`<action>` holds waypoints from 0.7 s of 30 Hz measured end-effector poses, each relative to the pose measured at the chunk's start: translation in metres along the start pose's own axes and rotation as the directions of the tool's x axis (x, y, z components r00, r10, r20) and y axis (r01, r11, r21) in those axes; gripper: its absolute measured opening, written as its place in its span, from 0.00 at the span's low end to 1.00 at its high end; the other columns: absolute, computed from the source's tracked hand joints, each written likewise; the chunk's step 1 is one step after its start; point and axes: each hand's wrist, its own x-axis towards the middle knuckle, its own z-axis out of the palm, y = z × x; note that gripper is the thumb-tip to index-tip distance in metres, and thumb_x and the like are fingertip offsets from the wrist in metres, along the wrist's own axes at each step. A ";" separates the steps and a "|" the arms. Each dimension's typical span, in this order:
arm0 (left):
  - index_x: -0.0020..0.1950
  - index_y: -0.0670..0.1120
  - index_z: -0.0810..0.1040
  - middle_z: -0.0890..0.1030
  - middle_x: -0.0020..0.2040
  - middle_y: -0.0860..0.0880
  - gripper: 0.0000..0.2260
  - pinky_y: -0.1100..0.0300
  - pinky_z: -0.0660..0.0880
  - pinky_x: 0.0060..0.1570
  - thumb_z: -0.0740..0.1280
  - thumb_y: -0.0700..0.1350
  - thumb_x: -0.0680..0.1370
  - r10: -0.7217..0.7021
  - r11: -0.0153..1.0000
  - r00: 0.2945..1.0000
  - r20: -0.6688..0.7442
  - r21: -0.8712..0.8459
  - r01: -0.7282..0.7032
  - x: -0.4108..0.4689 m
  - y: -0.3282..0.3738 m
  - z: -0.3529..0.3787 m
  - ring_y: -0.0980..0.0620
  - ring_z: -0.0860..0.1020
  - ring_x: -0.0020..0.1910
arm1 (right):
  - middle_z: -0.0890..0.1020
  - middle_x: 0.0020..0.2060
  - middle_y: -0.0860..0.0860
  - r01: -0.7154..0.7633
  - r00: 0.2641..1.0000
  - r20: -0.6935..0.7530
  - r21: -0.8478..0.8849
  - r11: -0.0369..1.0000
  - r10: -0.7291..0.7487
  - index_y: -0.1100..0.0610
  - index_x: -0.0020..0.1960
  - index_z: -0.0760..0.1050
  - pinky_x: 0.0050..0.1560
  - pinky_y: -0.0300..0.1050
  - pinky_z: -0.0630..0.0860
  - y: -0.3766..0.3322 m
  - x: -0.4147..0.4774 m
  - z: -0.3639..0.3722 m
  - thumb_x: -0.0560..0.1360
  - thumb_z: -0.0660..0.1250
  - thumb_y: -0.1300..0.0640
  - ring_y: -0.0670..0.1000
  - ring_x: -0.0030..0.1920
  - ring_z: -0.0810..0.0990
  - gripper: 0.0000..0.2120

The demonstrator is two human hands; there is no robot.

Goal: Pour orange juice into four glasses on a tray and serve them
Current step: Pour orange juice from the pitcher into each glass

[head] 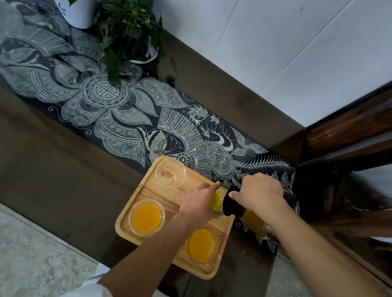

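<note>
On the left side of the wooden tray (188,266) a full glass (147,217) of orange juice stands near the rim, with an empty glass (170,173) behind it at the far corner. Both stand close to the reaching forearm, so a careless sweep of that arm could probably knock them over or slop juice onto the wood.

The left hand (200,202) is wrapped around the held glass (216,200), which sits at the tray's right edge and looks partly filled. If the grip tips it or lets it slide, the stream could miss. Just in front of it a second full glass (200,244) lies partly under the left forearm, the likeliest thing to be bumped.

Further right, the right hand (259,193) clasps the top of the jug (254,219), which is tilted over with its black lid (232,205) against the held glass. Tilting faster could overfill that glass or send juice onto the patterned cloth (122,119) beside the tray
</note>
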 end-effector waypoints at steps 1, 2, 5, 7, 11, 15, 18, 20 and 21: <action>0.80 0.56 0.61 0.73 0.71 0.53 0.43 0.47 0.80 0.54 0.79 0.54 0.69 -0.001 1.000 1.000 0.001 0.000 0.001 0.000 0.000 0.000 0.45 0.80 0.61 | 0.80 0.58 0.53 0.002 1.000 0.002 -0.005 1.000 -0.002 0.53 0.64 0.77 0.47 0.49 0.71 -0.001 0.000 -0.001 0.78 0.63 0.34 0.57 0.59 0.79 0.26; 0.80 0.56 0.61 0.73 0.71 0.53 0.43 0.48 0.80 0.54 0.79 0.54 0.69 0.001 1.000 1.000 0.002 0.001 -0.001 0.000 0.000 -0.001 0.45 0.80 0.61 | 0.80 0.58 0.53 0.003 1.000 0.005 -0.008 1.000 -0.003 0.53 0.64 0.77 0.46 0.49 0.72 -0.002 0.001 -0.002 0.78 0.63 0.34 0.57 0.59 0.79 0.26; 0.80 0.55 0.61 0.74 0.71 0.52 0.43 0.48 0.80 0.54 0.78 0.55 0.69 0.006 1.000 1.000 0.001 0.003 -0.006 -0.001 0.000 -0.002 0.45 0.80 0.61 | 0.80 0.59 0.53 0.003 1.000 0.019 -0.008 1.000 -0.002 0.53 0.64 0.76 0.46 0.49 0.71 -0.002 0.001 -0.005 0.78 0.63 0.34 0.57 0.59 0.79 0.26; 0.80 0.55 0.61 0.74 0.71 0.52 0.43 0.48 0.80 0.54 0.78 0.55 0.69 0.007 1.000 1.000 -0.001 0.002 -0.007 -0.001 0.000 -0.002 0.45 0.80 0.60 | 0.80 0.59 0.53 -0.002 1.000 0.030 -0.005 1.000 0.002 0.53 0.64 0.76 0.47 0.49 0.72 0.000 0.001 -0.006 0.77 0.63 0.34 0.57 0.60 0.79 0.27; 0.80 0.55 0.61 0.74 0.71 0.52 0.43 0.47 0.80 0.56 0.78 0.55 0.69 0.005 1.000 1.000 -0.001 -0.008 -0.005 -0.002 0.000 -0.003 0.45 0.80 0.61 | 0.80 0.57 0.53 -0.010 0.999 0.034 0.017 1.000 0.009 0.53 0.64 0.76 0.48 0.50 0.73 0.001 0.003 -0.004 0.77 0.62 0.32 0.57 0.59 0.79 0.28; 0.80 0.55 0.62 0.74 0.71 0.52 0.42 0.47 0.79 0.56 0.78 0.54 0.70 0.008 1.000 1.000 -0.003 -0.018 -0.008 -0.003 0.001 -0.005 0.45 0.80 0.61 | 0.79 0.59 0.54 -0.016 1.000 0.026 0.029 0.999 0.015 0.54 0.63 0.76 0.50 0.50 0.73 -0.001 0.005 -0.005 0.77 0.62 0.32 0.57 0.60 0.78 0.28; 0.79 0.55 0.62 0.74 0.70 0.52 0.42 0.47 0.79 0.56 0.78 0.54 0.69 0.009 1.000 1.000 -0.013 -0.018 -0.009 -0.004 0.001 -0.005 0.45 0.80 0.61 | 0.80 0.57 0.53 -0.009 1.000 0.025 0.038 0.999 0.008 0.54 0.62 0.76 0.47 0.50 0.72 0.000 0.005 -0.005 0.77 0.62 0.31 0.57 0.59 0.79 0.28; 0.79 0.55 0.63 0.75 0.70 0.52 0.42 0.47 0.79 0.56 0.78 0.55 0.69 0.012 1.000 1.000 -0.018 -0.019 -0.012 -0.003 0.001 -0.004 0.45 0.80 0.61 | 0.80 0.57 0.53 -0.005 1.000 0.021 0.047 0.999 0.004 0.54 0.62 0.76 0.46 0.50 0.72 0.001 0.004 -0.004 0.77 0.62 0.31 0.57 0.58 0.79 0.28; 0.79 0.55 0.63 0.75 0.70 0.51 0.42 0.47 0.79 0.56 0.78 0.55 0.69 0.013 1.000 1.000 -0.018 -0.020 -0.013 -0.003 0.001 -0.004 0.45 0.80 0.61 | 0.80 0.57 0.53 -0.005 1.000 0.019 0.050 0.999 0.004 0.54 0.62 0.75 0.46 0.50 0.72 0.002 0.003 -0.004 0.77 0.62 0.31 0.57 0.58 0.79 0.28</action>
